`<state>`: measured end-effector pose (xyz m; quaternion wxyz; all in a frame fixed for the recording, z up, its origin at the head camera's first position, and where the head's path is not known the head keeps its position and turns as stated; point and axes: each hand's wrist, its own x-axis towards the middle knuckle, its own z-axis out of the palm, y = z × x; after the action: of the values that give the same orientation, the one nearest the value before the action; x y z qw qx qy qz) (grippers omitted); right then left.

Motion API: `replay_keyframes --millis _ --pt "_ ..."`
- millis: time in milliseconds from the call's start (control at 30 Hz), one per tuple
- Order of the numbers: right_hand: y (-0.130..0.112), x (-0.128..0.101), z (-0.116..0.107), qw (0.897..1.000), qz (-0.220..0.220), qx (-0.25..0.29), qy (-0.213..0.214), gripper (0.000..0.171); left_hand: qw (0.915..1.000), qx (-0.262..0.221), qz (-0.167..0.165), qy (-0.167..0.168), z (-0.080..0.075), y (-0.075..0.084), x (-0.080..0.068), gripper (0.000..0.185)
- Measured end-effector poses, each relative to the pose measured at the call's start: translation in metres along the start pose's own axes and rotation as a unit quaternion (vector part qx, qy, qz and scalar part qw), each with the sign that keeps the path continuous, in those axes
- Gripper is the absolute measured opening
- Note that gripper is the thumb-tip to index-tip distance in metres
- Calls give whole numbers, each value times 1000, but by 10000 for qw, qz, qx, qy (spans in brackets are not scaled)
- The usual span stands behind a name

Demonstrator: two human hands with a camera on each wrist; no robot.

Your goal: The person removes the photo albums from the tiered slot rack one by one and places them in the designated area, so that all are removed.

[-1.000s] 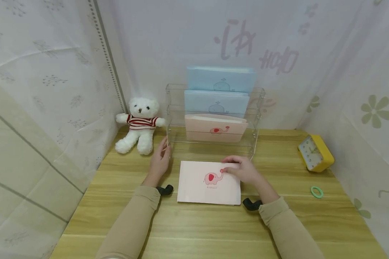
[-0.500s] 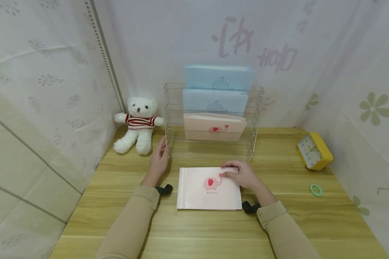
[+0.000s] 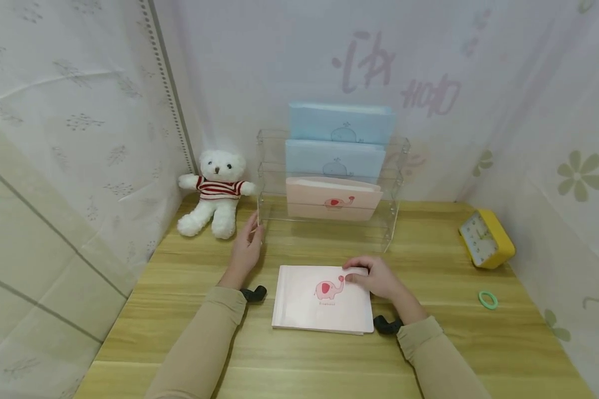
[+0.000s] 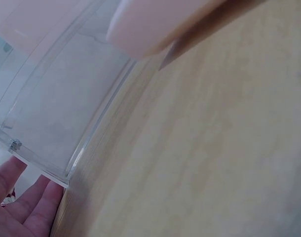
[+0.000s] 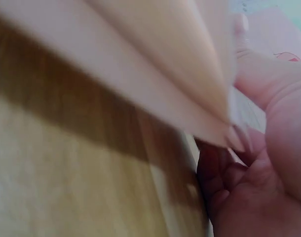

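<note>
My right hand (image 3: pixel 376 277) pinches the upper right edge of a pink booklet (image 3: pixel 304 299) with an elephant on its cover, thumb on top and fingers beneath. The right wrist view shows the booklet's edge (image 5: pixel 155 94) raised over the wood, its leaves slightly parted. My left hand (image 3: pixel 244 252) touches the left side of a clear acrylic file rack (image 3: pixel 329 230); in the left wrist view its extended fingers (image 4: pixel 44 210) lie against the outside of the side panel. One pink booklet (image 3: pixel 306 206) and two blue whale booklets (image 3: pixel 304 152) stand in the rack's tiers.
Left of the rack sits a white teddy bear (image 3: pixel 221 188) in a striped sweater. At the right are a yellow alarm clock (image 3: pixel 489 238) and a green ring (image 3: pixel 488 300) on the wooden table (image 3: pixel 299 366). Patterned curtains (image 3: pixel 219 72) enclose the back and sides.
My right hand has drawn the pink booklet toward me, away from the rack. The left hand stays at the rack's side, and the rack holds its place.
</note>
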<state>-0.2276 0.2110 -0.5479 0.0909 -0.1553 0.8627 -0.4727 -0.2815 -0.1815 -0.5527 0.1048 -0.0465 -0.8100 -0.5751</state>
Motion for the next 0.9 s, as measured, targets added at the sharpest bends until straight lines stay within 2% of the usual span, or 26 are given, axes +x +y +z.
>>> replay_keyframes --millis 233,900 --pt "3 -3 3 9995 32 -247 -196 18 10000 44 -32 19 2 -2 -2 55" --pt "-2 -2 1 9956 -523 -639 -441 20 9999 111 -70 103 0 0 -1 54"
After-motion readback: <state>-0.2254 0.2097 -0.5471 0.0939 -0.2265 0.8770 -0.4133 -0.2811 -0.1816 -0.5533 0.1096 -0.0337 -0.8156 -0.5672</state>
